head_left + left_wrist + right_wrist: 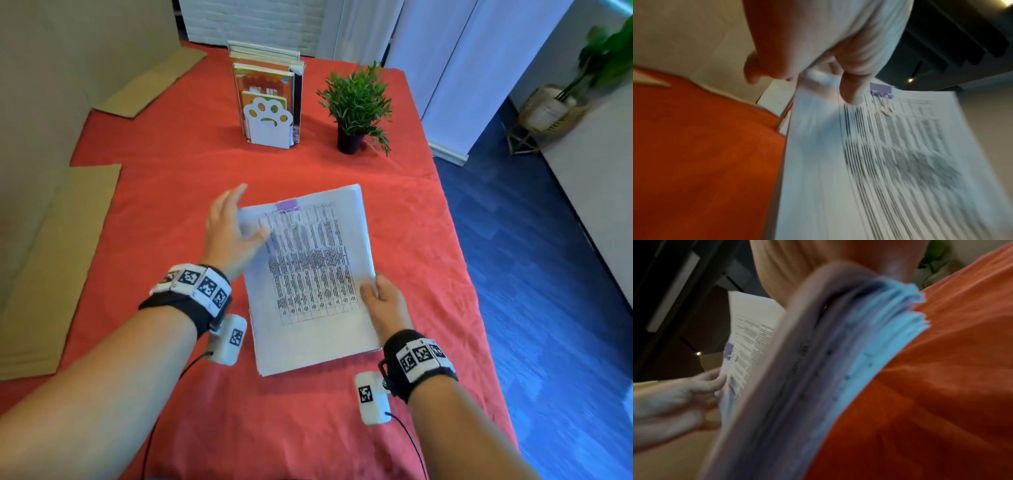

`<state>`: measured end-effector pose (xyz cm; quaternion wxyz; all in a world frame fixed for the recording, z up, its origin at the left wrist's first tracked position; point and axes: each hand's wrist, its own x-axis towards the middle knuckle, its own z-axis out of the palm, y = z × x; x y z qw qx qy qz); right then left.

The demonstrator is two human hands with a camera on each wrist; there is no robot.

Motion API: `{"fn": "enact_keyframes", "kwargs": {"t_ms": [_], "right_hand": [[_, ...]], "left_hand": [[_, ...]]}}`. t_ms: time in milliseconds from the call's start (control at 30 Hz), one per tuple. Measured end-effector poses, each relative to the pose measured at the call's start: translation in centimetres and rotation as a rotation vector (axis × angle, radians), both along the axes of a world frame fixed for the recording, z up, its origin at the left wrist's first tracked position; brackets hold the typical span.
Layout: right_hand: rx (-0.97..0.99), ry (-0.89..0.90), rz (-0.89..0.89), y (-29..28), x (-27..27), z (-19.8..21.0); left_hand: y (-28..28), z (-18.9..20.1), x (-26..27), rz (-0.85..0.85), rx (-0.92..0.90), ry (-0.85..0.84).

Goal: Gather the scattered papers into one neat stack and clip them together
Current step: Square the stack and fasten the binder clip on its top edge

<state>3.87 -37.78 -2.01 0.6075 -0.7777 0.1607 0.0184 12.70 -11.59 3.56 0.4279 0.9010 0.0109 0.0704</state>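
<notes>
A stack of printed papers (308,274) is tilted over the red tablecloth (191,178), with a purple binder clip (287,206) on its far edge. My left hand (253,210) holds the far left corner, thumb on top and fingers behind the sheets. My right hand (373,286) grips the right edge, thumb on the top page. In the left wrist view my thumb (851,92) presses the blurred paper stack (879,162) beside the clip (880,90). The right wrist view shows the fanned edge of the paper stack (869,337), the clip (729,352) and my left hand's fingers (711,382).
A paw-shaped bookend with books (269,106) and a small potted plant (356,106) stand at the back of the table. Flat cardboard sheets (51,257) lie along the left side. The table's right edge (459,240) drops to a blue floor.
</notes>
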Motion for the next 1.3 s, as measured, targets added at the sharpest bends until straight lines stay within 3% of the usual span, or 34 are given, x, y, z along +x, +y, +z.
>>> {"fn": "enact_keyframes", "kwargs": {"t_ms": [100, 200, 300, 467, 533, 600, 667, 767, 833, 933, 1000, 1100, 1233, 1300], "right_hand": [[0.057, 0.034, -0.079, -0.6, 0.8, 0.4], [0.094, 0.068, -0.112, -1.4, 1.7, 1.0], [0.263, 0.056, -0.133, -1.4, 2.1, 1.9], [0.821, 0.079, -0.003, 1.1, 1.4, 3.6], [0.803, 0.148, 0.050, 3.1, 0.9, 3.6], [0.649, 0.210, 0.048, 5.3, 0.8, 2.9], [0.555, 0.211, -0.066, 6.5, 1.3, 2.1], [0.635, 0.167, -0.336, 5.6, 2.7, 1.6], [0.667, 0.140, -0.449, 3.9, 3.4, 1.4], [0.703, 0.107, -0.564, 1.6, 5.0, 0.5], [0.725, 0.098, -0.628, 0.1, 5.8, -0.1], [0.662, 0.141, -0.697, -1.8, 7.2, -1.8], [0.515, 0.201, -0.725, -2.6, 9.4, -3.0], [0.534, 0.241, -0.709, -3.2, 10.5, -3.2]], "left_hand": [[-1.3, -2.9, -2.8, 0.057, -0.385, 0.301], [-2.1, -4.9, -5.9, 0.023, -0.532, 0.558], [-2.6, -5.4, -7.1, 0.097, -0.577, 0.536], [-1.7, -5.8, -6.5, 0.311, -0.584, 0.388], [-1.5, -5.8, -6.4, 0.353, -0.546, 0.333], [-1.9, -5.1, -6.3, 0.337, -0.490, 0.300], [-2.8, -4.2, -6.5, 0.255, -0.496, 0.293], [-3.9, -3.0, -6.9, 0.014, -0.691, 0.386], [-3.5, -3.8, -7.3, -0.101, -0.546, 0.486], [-0.7, -6.8, -8.5, -0.161, 0.092, 0.578], [0.9, -8.3, -10.1, -0.162, 0.358, 0.681], [1.6, -8.6, -11.9, -0.172, 0.485, 0.831], [1.9, -9.1, -12.5, -0.155, 0.536, 0.845], [2.0, -9.4, -12.6, -0.155, 0.519, 0.830]]}}
